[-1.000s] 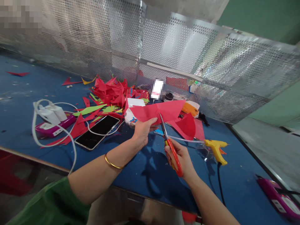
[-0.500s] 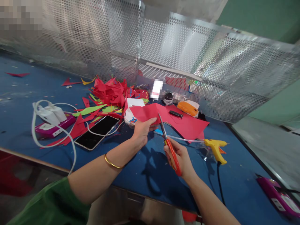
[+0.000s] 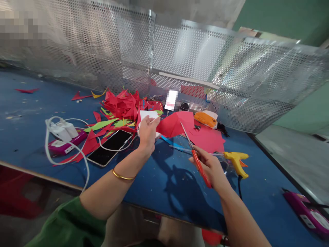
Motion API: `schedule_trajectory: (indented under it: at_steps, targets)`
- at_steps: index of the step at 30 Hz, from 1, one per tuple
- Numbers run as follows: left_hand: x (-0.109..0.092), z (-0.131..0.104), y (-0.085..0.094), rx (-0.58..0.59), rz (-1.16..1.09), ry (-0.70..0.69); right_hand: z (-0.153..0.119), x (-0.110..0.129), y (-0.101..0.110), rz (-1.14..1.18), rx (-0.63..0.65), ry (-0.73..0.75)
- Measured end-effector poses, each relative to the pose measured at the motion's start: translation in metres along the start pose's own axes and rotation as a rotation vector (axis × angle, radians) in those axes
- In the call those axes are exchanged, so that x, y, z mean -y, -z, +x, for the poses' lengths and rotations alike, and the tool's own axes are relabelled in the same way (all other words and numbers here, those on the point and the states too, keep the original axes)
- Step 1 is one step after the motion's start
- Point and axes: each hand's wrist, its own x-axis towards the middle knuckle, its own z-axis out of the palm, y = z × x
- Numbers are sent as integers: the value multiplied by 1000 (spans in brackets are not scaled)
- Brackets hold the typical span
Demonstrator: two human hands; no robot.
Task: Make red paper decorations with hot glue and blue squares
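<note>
My left hand (image 3: 148, 133) pinches the left end of a folded piece of red paper (image 3: 176, 123), which is raised over the table. My right hand (image 3: 210, 168) grips scissors (image 3: 199, 166) with red handles. Their blades point up and away from me, the tips overlapping the paper in view; I cannot tell whether they touch it. Behind my left fingers lies a white piece (image 3: 149, 114), partly hidden. Farther right, a larger red sheet (image 3: 209, 139) rests on the table, partly covered by the held paper.
Red scraps (image 3: 123, 104) are heaped at the back, against a perforated metal screen (image 3: 180, 51). Left of my hand lie a black-screened phone (image 3: 110, 147) and a purple power strip (image 3: 68, 141) with white cables. A yellow glue gun (image 3: 236, 161) and an orange item (image 3: 205, 119) lie to the right.
My left hand has moved left to the end of the red paper, and the paper's angle has changed. My right hand has drifted right with the scissors. The camera view has shifted slightly.
</note>
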Motion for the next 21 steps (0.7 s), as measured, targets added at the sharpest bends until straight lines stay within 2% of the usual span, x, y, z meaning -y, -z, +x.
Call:
schedule_trajectory:
  at_steps: [2,3,5,8,10,16,21]
  targets:
    - [-10,8,4,-8,121,-115,-2,1,9,-53,62,12]
    - [-16,11,6,51,195,-154,-3,2,13,-75,90,19]
    - [-28,16,10,274,350,-161,-5,4,20,-109,145,30]
    - [-39,19,17,557,441,0,-8,5,23,-117,187,36]
    - [-40,20,22,650,414,96,-11,3,20,-98,192,28]
    - [-32,20,29,706,386,186,-16,-2,9,-53,265,-12]
    - [-28,19,29,720,372,237,-17,-3,9,-91,243,-20]
